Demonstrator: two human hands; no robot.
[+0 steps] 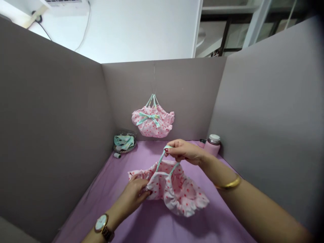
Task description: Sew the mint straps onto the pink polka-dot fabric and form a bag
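A pink fabric garment with red dots (186,192), ruffled along its edge, hangs just over the purple cloth. It looks like a small child's top with thin mint-green straps. My right hand (186,151) pinches one strap at its top and lifts it. Lower down, my left hand (138,189) grips the garment's left side, thumb in front and fingers partly hidden behind the fabric. The far side and underside of the garment are out of sight.
A similar dotted garment with a mint bow (153,121) hangs on the grey back panel. At back left sit a basket of mint cloth (124,143) and a small spool (116,155). A pink flask (212,145) stands back right. Grey panels flank the purple cloth (101,202).
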